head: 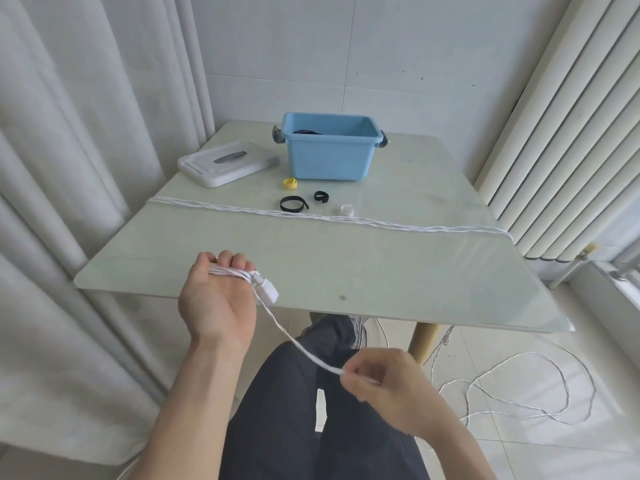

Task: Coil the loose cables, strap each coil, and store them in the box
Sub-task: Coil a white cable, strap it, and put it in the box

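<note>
My left hand point(216, 299) grips a small coil of white cable point(242, 273) over the table's near edge, with a white plug sticking out by the thumb. From there the cable runs down to my right hand point(384, 379), which pinches it above my lap. More of this cable lies in loose loops on the floor point(512, 389) at the right. A blue box point(329, 147) stands at the back of the table with something dark inside. In front of it lie a yellow strap point(290, 182), two black straps point(293, 203) point(320, 196) and a pale strap point(347, 210).
A white lid point(227, 162) lies left of the box. A long twisted white cable point(329, 218) stretches across the glass table point(311, 265) from edge to edge. Curtains hang at the left, a radiator stands at the right. My legs are under the table's near edge.
</note>
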